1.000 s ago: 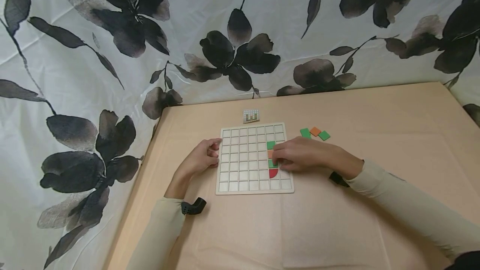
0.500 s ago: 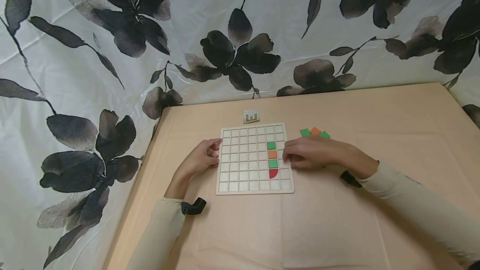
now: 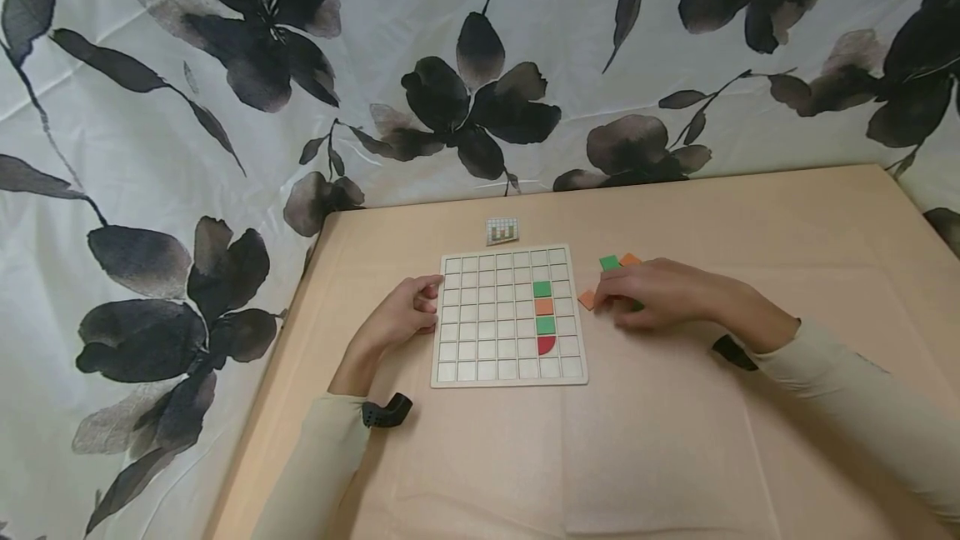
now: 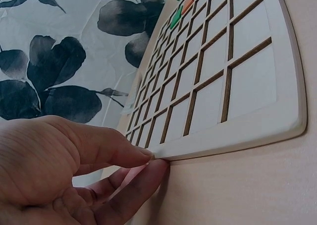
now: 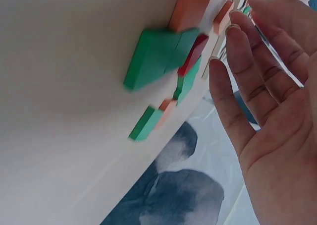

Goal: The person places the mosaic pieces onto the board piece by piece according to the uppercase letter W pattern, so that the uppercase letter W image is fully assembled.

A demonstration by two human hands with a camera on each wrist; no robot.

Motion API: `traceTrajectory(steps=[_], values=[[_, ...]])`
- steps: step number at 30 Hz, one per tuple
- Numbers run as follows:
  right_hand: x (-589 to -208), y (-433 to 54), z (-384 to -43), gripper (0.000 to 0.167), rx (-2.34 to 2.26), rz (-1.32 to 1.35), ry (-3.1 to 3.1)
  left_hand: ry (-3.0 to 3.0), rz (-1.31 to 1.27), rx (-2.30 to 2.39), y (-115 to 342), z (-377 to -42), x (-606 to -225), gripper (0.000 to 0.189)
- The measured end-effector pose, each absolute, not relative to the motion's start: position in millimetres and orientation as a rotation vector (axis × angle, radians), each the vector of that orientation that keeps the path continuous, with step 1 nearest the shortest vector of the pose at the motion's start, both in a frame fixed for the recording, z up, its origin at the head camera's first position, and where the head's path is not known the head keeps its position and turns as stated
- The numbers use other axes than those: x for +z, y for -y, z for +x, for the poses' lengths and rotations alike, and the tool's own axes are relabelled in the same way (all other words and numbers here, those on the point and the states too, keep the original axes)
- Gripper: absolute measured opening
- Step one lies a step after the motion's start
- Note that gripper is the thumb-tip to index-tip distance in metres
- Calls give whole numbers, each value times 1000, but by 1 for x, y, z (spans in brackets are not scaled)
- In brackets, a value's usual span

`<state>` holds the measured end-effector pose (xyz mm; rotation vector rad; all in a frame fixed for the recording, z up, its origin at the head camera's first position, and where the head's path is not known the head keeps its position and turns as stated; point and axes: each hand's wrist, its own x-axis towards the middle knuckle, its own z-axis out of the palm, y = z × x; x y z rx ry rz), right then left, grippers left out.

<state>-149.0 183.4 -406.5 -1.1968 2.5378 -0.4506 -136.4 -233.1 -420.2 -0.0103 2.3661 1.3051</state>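
Observation:
A pale wooden grid board [image 3: 480, 327] lies on the table. In one of its columns sit a green square [image 3: 542, 289], an orange square [image 3: 543, 307], another green square [image 3: 545, 325] and a red rounded piece [image 3: 547, 345]. At the board's left edge, my left hand [image 3: 401, 312] pinches the rim between thumb [image 4: 124, 148] and fingers. My right hand [image 3: 663, 294] hovers over loose tiles right of the board, partly hiding them. In the right wrist view its fingers are loosely extended, with nothing seen between them, beside a green tile [image 5: 148, 56] and a dark red tile [image 5: 193, 54].
Beyond the right hand lie a loose green tile [image 3: 609, 262] and an orange tile [image 3: 630, 259]; another orange tile [image 3: 587, 299] is near the board's right edge. A small card with a grid pattern [image 3: 502, 231] is behind the board. A floral cloth [image 3: 480, 107] hangs behind the table.
My right hand has moved right, off the board's column and over the loose tiles, uncovering the placed squares and a loose orange tile. The left hand stays at the board's edge.

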Motion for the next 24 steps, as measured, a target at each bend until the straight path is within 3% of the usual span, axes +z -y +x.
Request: traceTrajectory(steps=[7, 24], values=[[-406, -195, -154, 31, -402, -1183, -2599, -2378, -3, 1300, 234, -136, -420, 72], [-406, -197, -178, 27, -430, -1252, -2682, -2374, 28, 1320, 236, -135, -423, 71]])
